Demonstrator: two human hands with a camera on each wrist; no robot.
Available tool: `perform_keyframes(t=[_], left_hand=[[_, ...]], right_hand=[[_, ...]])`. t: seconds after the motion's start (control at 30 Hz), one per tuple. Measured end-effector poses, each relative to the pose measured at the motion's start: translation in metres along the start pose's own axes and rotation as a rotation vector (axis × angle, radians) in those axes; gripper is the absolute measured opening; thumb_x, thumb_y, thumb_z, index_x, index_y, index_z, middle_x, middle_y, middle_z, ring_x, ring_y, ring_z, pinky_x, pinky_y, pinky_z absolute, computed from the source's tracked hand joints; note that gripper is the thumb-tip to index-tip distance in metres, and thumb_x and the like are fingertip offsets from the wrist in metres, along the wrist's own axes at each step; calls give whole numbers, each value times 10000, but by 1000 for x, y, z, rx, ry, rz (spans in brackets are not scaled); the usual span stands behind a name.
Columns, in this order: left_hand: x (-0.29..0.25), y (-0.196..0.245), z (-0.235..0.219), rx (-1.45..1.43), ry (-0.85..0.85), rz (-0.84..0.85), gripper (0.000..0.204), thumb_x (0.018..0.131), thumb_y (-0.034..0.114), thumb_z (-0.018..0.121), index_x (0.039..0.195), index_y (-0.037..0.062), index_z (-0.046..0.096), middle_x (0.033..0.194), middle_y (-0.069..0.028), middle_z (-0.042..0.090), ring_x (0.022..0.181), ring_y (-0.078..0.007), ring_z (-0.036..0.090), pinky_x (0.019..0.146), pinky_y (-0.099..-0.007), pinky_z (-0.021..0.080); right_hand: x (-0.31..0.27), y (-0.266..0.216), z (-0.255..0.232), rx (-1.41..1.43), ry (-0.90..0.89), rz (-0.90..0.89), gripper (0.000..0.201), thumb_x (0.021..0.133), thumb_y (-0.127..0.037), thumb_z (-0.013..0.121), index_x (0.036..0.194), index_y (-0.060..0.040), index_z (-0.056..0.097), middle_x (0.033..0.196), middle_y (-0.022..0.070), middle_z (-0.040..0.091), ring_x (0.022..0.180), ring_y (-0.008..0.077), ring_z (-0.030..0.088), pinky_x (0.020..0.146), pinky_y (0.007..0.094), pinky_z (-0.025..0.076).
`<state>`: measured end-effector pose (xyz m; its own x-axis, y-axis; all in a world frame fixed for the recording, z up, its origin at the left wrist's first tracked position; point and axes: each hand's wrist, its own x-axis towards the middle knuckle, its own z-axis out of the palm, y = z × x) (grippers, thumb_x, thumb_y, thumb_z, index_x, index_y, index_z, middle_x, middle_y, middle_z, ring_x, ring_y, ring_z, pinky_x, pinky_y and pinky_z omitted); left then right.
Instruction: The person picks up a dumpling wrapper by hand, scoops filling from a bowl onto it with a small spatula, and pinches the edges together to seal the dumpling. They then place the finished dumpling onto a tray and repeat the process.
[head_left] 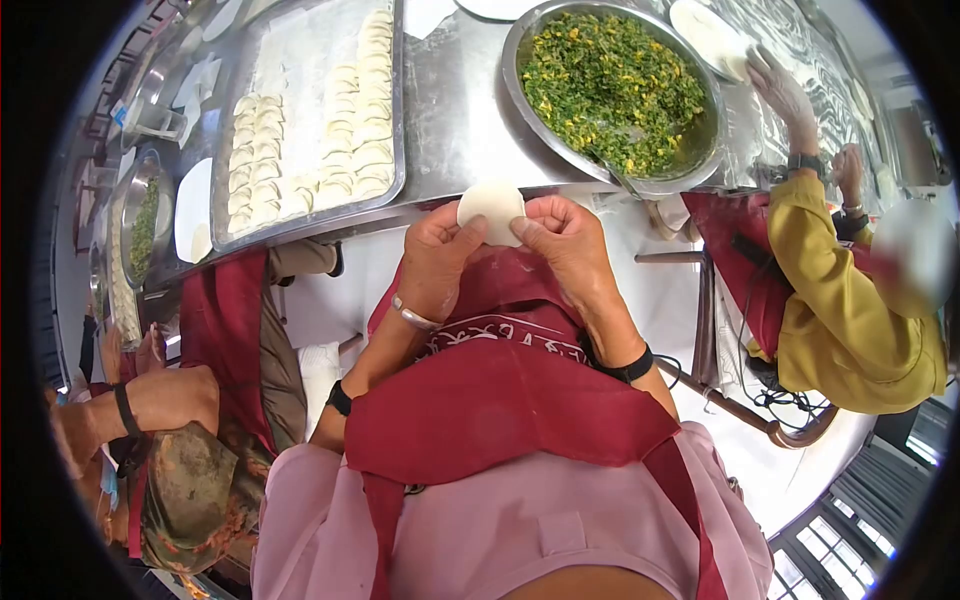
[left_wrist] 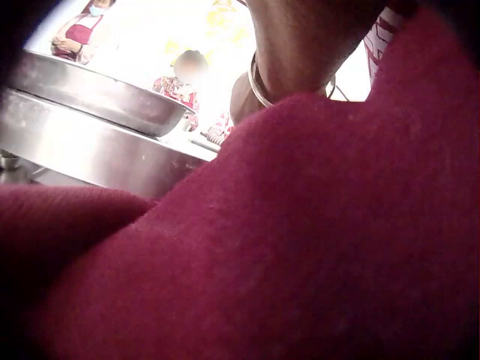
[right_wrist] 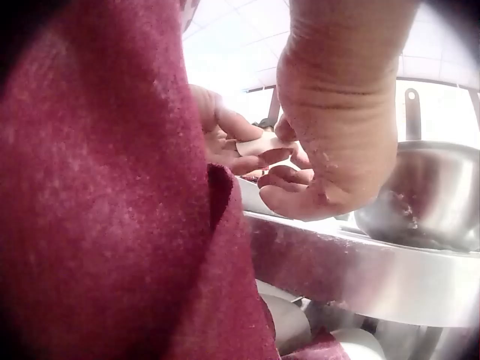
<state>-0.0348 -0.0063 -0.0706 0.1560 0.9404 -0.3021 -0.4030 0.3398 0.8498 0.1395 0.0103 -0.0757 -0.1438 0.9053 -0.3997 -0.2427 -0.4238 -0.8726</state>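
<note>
A round, pale dumpling wrapper (head_left: 490, 208) is stretched between my two hands just off the table's near edge. My left hand (head_left: 438, 258) pinches its left side, thumb on the face toward me. On the opposite side my right hand (head_left: 568, 245) pinches it the same way. Seen from the right wrist, the wrapper (right_wrist: 256, 145) shows as a thin strip between the fingertips. Red apron cloth (left_wrist: 247, 232) fills most of the left wrist view and hides the left fingers there.
A metal tray (head_left: 402, 110) with rows of folded dumplings lies at the left. To the right stands a steel bowl (head_left: 513, 75) of chopped green and yellow filling (head_left: 610, 95), a utensil handle (head_left: 622, 183) over its rim. People sit close on both sides.
</note>
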Motion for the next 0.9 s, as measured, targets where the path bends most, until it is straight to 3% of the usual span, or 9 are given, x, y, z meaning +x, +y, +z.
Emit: perform_keyframes(t=[0.33, 0.67, 0.77, 0.9], left_hand=[[1, 5, 8, -17, 2, -84, 319, 987, 150, 565, 1238, -45, 580, 1129, -125, 663, 1011, -226, 666, 890, -369, 567], [0, 9, 11, -46, -89, -112, 360, 969, 120, 539, 1272, -75, 528, 1191, -164, 639, 1048, -267, 658, 907, -404, 557], [-1, 15, 8, -174, -156, -152, 332, 976, 75, 524, 1277, -61, 545, 1177, -168, 653, 1060, -276, 662, 919, -426, 555], [-1, 14, 5, -196, -274, -174, 378, 946, 94, 574, 1290, -57, 527, 1212, -181, 635, 1103, -301, 644, 921, -452, 557]], right_hand=[[-8, -4, -9, 194, 48, 14, 108, 915, -17, 636, 1013, 28, 624, 865, 54, 690, 762, 115, 664, 728, 247, 566], [-19, -5, -23, -2, -1, -28, 177, 952, -48, 589, 1093, 48, 638, 851, 71, 691, 745, 127, 654, 707, 252, 538], [-33, -16, -41, -94, 85, -124, 200, 956, -50, 584, 1114, 62, 634, 880, 92, 704, 764, 142, 665, 731, 265, 546], [-53, -35, -71, -366, 433, -301, 248, 898, -37, 660, 1133, 39, 644, 961, 117, 715, 813, 142, 664, 753, 279, 542]])
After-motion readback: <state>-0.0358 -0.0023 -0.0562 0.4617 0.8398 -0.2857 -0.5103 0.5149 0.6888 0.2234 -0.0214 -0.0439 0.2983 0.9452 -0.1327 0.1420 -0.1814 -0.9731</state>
